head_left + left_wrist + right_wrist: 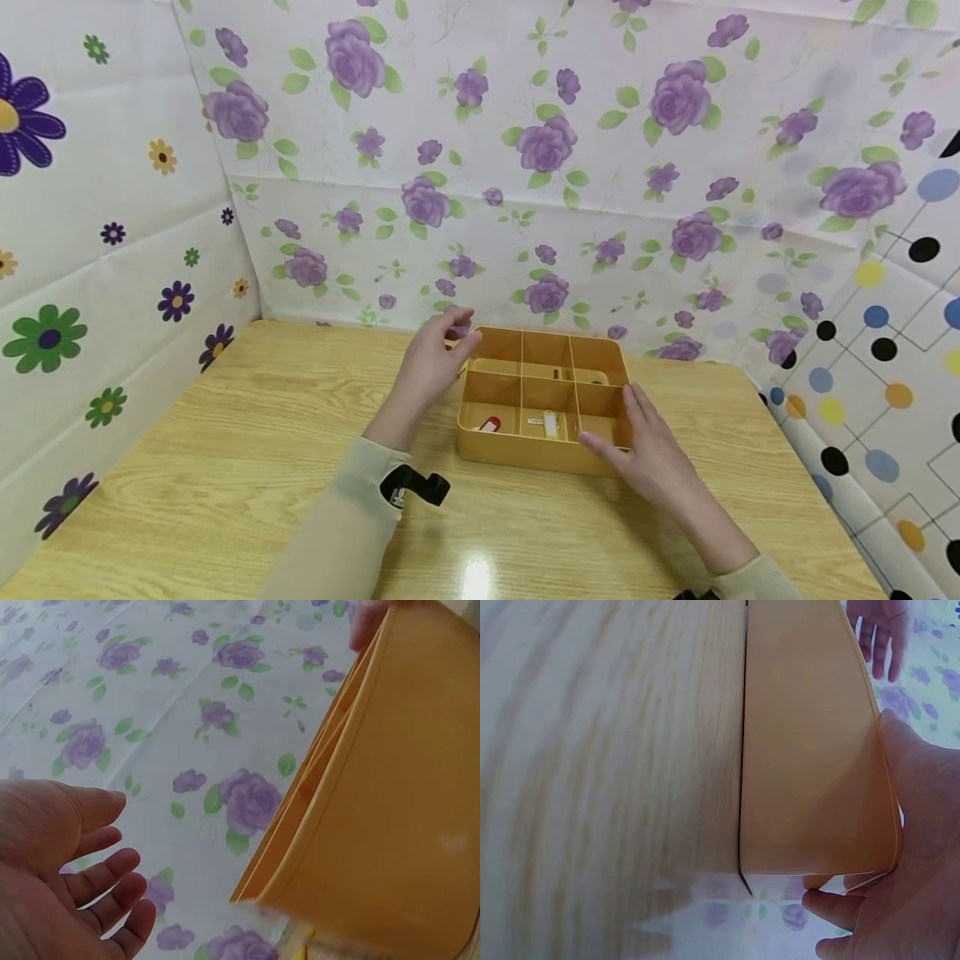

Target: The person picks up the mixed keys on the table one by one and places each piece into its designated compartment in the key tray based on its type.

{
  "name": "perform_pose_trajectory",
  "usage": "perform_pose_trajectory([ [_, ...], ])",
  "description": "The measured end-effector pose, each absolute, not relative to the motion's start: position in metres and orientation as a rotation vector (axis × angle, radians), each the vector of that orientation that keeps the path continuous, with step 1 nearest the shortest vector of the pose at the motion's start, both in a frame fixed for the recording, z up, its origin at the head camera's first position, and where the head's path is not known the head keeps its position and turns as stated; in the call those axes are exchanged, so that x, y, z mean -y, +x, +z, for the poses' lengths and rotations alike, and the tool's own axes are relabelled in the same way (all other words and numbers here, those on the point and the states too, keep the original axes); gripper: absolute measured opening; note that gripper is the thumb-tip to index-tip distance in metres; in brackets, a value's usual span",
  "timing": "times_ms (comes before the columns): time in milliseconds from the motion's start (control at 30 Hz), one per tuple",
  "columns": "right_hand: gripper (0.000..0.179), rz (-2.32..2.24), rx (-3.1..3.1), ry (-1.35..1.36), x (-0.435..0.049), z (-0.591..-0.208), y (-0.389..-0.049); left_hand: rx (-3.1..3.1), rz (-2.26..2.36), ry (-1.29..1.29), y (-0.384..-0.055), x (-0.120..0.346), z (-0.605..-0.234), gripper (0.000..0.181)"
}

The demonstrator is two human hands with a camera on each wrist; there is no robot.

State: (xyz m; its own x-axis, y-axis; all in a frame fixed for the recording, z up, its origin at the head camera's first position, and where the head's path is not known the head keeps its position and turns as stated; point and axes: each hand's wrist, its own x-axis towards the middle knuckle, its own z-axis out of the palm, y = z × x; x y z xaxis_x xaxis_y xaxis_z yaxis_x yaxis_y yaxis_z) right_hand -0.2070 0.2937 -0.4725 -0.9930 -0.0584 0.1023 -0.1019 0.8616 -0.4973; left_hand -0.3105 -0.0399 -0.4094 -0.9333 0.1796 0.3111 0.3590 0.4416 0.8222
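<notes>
An orange-yellow divided storage box [525, 450] with several compartments stands on the table. My right hand [656, 454] grips its front right corner, thumb over the front rim and fingers along the right side. In the right wrist view the thumb [900, 735] lies at the rim. My left hand [433, 358] is beside the box's back left side; the left wrist view shows it apart from the box, its fingers loosely bent around nothing. A red-and-white tag [490, 424] lies in the front left compartment. The front middle one holds a white-and-yellow tag [551, 424] with a metal piece.
Small dark and green bits lie in the back compartments, too small to identify. The wooden table [315, 400] stretches around the box. Flower-patterned cloth [495, 150] hangs behind the table, with a dotted cloth [885, 375] on the right. A blurred yellowish thing shows below the box's corner in the left wrist view.
</notes>
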Motion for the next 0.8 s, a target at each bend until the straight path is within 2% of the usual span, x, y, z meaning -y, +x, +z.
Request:
perform_pose_trajectory([
  [433, 0.122, 0.793, 2.953, 0.121, -0.294, -0.472, -0.206, 2.588, -1.378, -0.430, -0.319, 0.066, -0.418, 0.051],
  [800, 0.121, 0.781, 2.949, 0.134, -0.294, -0.472, -0.206, 2.681, -1.242, -0.400, -0.327, 0.079, -0.438, 0.046],
])
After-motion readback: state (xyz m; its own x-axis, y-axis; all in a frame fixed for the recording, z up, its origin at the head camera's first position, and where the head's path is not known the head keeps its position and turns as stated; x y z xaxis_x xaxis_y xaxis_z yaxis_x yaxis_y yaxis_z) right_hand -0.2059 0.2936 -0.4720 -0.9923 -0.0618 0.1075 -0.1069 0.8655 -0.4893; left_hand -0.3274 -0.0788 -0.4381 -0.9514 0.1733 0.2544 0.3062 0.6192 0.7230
